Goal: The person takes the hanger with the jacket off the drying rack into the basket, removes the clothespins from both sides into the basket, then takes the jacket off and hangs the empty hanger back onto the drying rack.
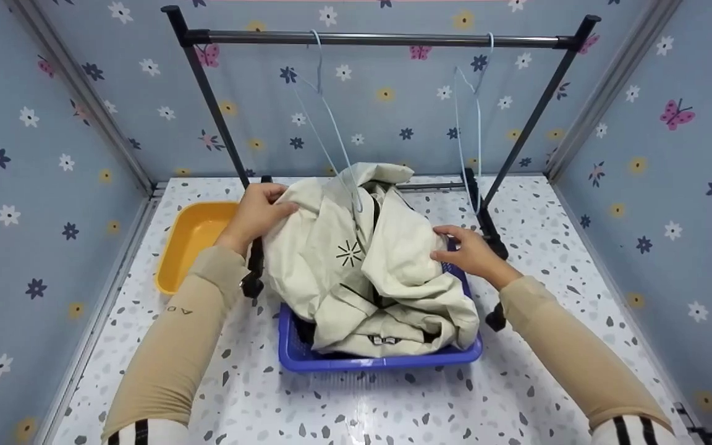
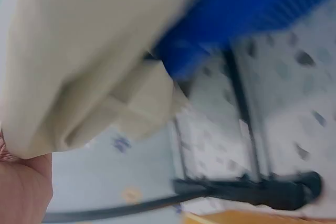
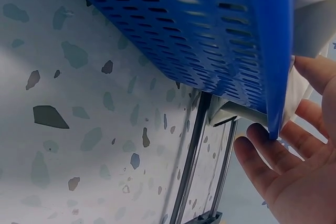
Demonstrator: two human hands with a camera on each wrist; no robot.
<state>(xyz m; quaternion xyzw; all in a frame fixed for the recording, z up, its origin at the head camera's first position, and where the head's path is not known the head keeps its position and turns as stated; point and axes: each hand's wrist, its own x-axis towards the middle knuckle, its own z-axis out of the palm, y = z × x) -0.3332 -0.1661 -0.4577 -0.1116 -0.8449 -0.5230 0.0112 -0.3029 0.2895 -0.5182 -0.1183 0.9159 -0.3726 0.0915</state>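
Observation:
A cream jacket point(image 1: 347, 228) with a black starburst mark lies bunched in a blue plastic basket point(image 1: 381, 361), heaped above its rim. My left hand point(image 1: 258, 213) grips the jacket's upper left part between thumb and fingers; the left wrist view shows cloth point(image 2: 79, 61) hanging from that hand point(image 2: 23, 190). At the jacket's right side, my right hand point(image 1: 470, 252) has its fingers spread and slightly bent. In the right wrist view this hand point(image 3: 299, 150) is beside the basket's slotted wall point(image 3: 210, 30), fingertips right at the cloth and rim.
Behind the basket stands a black garment rack point(image 1: 374, 39). Two light blue wire hangers point(image 1: 320, 86) hang from its bar, the left one overlapping the jacket in the head view. A yellow tub point(image 1: 192, 238) sits at the left on the speckled surface point(image 1: 238, 395). Patterned walls enclose three sides.

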